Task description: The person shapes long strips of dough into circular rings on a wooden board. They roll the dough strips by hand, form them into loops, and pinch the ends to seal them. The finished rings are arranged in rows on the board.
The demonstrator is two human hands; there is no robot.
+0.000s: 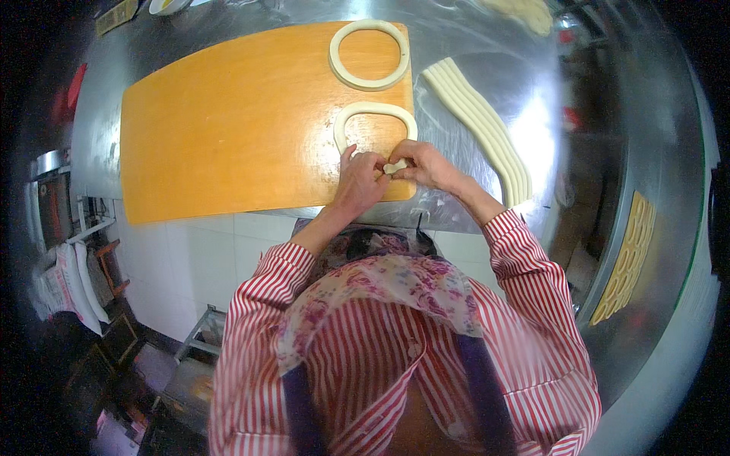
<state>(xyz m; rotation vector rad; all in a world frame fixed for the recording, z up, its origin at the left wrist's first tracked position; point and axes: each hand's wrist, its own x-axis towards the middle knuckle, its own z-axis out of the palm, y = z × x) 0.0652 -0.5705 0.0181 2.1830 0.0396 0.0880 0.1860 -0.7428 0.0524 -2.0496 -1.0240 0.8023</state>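
Note:
A pale dough strip (pixel 372 109) lies bent into a loop near the right end of the wooden board (pixel 228 129). Its two ends meet close to the board's front edge, between my hands. My left hand (pixel 361 181) pinches one end with thumb and fingertips, its little finger side near the loop's left limb. From the right, my right hand (pixel 426 166) grips the other end, fingers curled round it. Just beyond, a closed dough ring (pixel 335 57) rests at the board's far right corner.
Several dough ropes (pixel 479 125) lie side by side on the metal table (pixel 449 38), right of the board. A larger dough mass (pixel 525 14) sits at the far right. Another board with dough rings (pixel 627 258) is on a surface further right. Shelving (pixel 95 228) stands at left.

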